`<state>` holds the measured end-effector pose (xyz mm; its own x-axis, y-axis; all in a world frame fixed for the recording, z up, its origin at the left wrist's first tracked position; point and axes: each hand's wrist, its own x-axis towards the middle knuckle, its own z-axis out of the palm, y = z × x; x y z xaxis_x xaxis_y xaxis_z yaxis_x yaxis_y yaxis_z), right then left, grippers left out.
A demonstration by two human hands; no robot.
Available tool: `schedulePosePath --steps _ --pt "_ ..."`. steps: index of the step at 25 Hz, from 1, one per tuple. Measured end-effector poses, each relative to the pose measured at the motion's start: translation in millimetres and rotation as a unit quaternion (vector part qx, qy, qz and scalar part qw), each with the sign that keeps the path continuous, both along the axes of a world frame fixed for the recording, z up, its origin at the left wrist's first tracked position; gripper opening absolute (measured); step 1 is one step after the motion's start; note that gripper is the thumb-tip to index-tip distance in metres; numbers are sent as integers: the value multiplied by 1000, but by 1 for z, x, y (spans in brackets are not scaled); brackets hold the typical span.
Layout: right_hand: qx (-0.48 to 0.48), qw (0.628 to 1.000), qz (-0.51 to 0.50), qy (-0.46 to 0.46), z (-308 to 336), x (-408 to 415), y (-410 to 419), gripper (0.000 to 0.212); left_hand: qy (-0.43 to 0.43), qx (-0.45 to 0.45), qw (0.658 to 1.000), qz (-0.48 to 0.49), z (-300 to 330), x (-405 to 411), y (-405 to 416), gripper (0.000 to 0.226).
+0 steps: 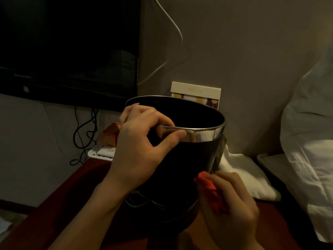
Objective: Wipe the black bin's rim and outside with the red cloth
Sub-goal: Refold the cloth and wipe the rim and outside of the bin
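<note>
Bin: the black bin (173, 168) stands at centre frame on a dark red-brown table (75, 204), tilted slightly to the frame's right; round, smooth-walled, widening toward the top.
Rim: a shiny metal band (203, 135) circles the mouth and mirrors the room.
Left hand: the left hand (142, 141) grips the near rim, thumb pressed on the band outside, fingers hooked over the edge.
Right hand: the right hand (232, 201), lower right of frame, is curled round the red cloth (210, 190), pressing it to the bin's lower outer wall.
Cloth: bunched, soft, mostly hidden in the palm.
Stage: likely wiping the outside wall; I cannot tell whether the rim is done.
Risk, tipping: the bin looks light, and a hard sideways push low down could slide or topple it if the rim grip loosens.
Risk, smears: the thumb on the polished band may leave prints.
Risk, cables: thin wires (142, 204) lie at the base and could snag.
Nearby: white bedding (310, 123) at right, dark screen (68, 47) upper left.
</note>
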<state>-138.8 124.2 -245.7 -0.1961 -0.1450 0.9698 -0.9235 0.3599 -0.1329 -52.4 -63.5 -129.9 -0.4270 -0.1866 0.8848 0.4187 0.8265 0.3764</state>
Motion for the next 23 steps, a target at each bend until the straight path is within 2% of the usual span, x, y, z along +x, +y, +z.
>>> schedulePosePath --steps 4,9,13,18,23 --pt "54 996 16 74 -26 10 -19 10 1 -3 1000 -4 0 0 -1 15" --pt "9 1000 1 24 -4 2 -4 15 7 -12 1000 -4 0 -1 -2 15" --pt "42 998 18 33 -21 12 -16 14 7 -6 1000 -11 0 -1 -2 16" --pt "5 1000 26 -12 -1 4 -2 18 2 -6 1000 -8 0 -1 -3 15" --pt "52 997 27 40 -26 11 -17 14 -3 -1 1000 -12 0 -1 -5 17"
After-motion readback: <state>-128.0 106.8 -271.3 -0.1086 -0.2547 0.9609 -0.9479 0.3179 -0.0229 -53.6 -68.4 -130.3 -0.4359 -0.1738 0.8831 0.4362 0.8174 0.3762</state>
